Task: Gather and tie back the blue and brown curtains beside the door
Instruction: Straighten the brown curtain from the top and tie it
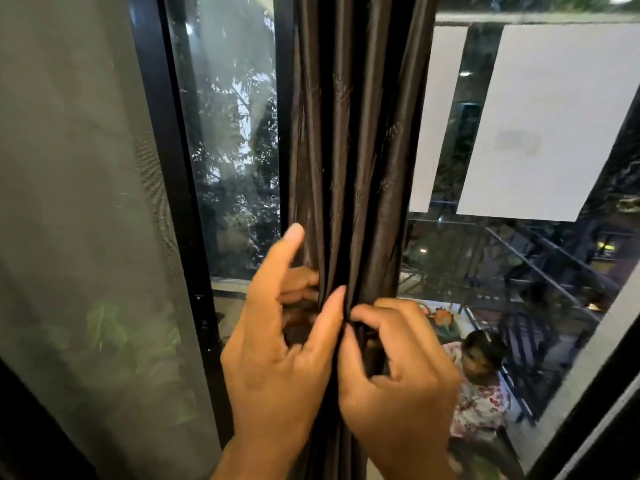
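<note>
Centrally, one brown curtain point(349, 140) is hanging bunched against the black door frame point(166, 133). Two hands are gripping it: the left hand point(277, 355) is wrapping its fingers point(301, 278) round the bundle, while the right hand point(398, 368) is pinching folds.

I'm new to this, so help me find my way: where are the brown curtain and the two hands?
brown curtain point(349, 133), head view, on its gathered folds
left hand point(277, 358), head view, on its back
right hand point(401, 375), head view, on its back

Satiny brown cloth curtain point(349, 150)
</note>
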